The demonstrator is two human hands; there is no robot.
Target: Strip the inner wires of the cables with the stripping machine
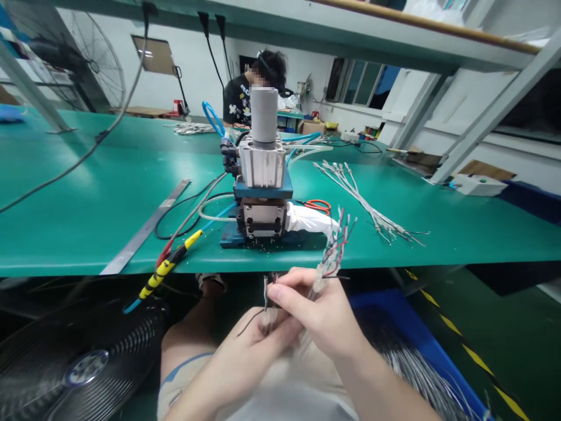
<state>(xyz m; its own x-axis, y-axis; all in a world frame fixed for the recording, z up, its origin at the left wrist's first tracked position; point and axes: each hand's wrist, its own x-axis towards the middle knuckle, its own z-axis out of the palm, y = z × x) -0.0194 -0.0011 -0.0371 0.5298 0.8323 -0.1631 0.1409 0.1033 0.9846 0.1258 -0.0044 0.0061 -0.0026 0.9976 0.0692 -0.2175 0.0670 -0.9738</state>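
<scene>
White walls (195, 58) and a window (366, 82) stand behind the green-topped table (65, 234) — the floor (517, 327) is dark green.

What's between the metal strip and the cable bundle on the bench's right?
The head view shows the machine, with cords and hoses toward the metal strip, and a white wrap and orange handles toward the cable bundle.

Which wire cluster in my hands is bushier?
The one in your right hand: many red, white and dark wires fan out, while only a few show at the left hand.
</scene>
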